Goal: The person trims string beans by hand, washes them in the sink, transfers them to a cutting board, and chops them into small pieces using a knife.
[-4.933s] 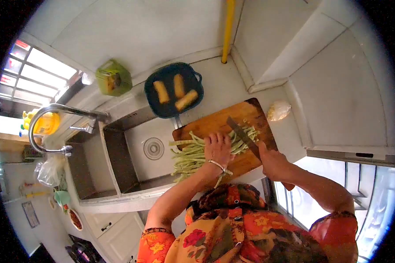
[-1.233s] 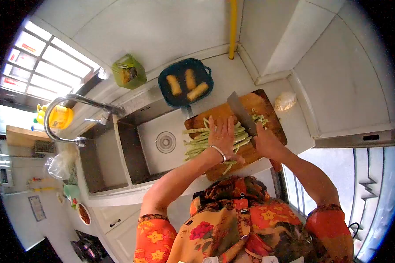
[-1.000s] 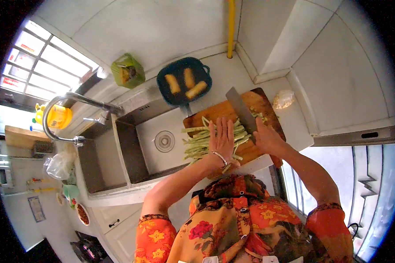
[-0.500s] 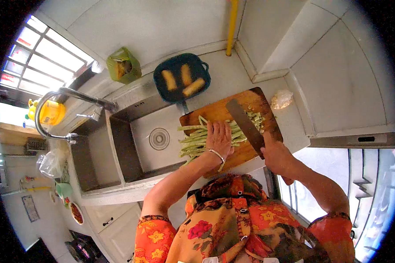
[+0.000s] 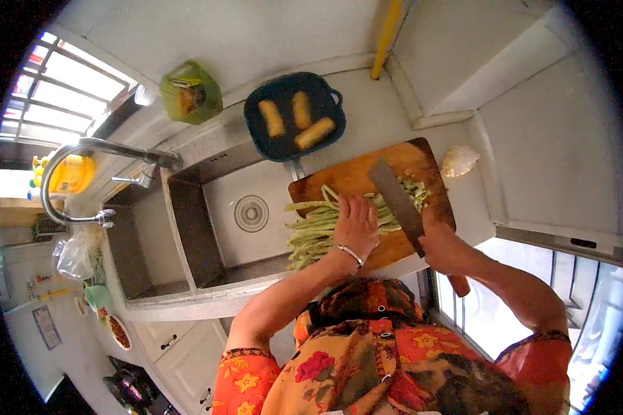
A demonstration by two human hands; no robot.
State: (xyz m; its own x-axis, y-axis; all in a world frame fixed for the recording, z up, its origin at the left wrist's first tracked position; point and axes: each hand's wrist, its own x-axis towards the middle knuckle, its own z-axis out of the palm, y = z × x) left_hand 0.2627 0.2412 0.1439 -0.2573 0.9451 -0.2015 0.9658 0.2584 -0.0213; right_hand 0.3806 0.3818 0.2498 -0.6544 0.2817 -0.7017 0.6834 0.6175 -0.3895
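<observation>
Left hand (image 5: 356, 225) hides green beans (image 5: 311, 232); right hand (image 5: 441, 243) covers cleaver (image 5: 396, 202) handle.

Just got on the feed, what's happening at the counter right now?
A person is cutting long green beans on a wooden cutting board that sits partly over the sink. The left hand presses the bunch flat, while the right hand grips a cleaver with its blade across the beans. A small heap of cut pieces lies beyond the blade. Behind the board, a dark pan holds three pieces of corn.
</observation>
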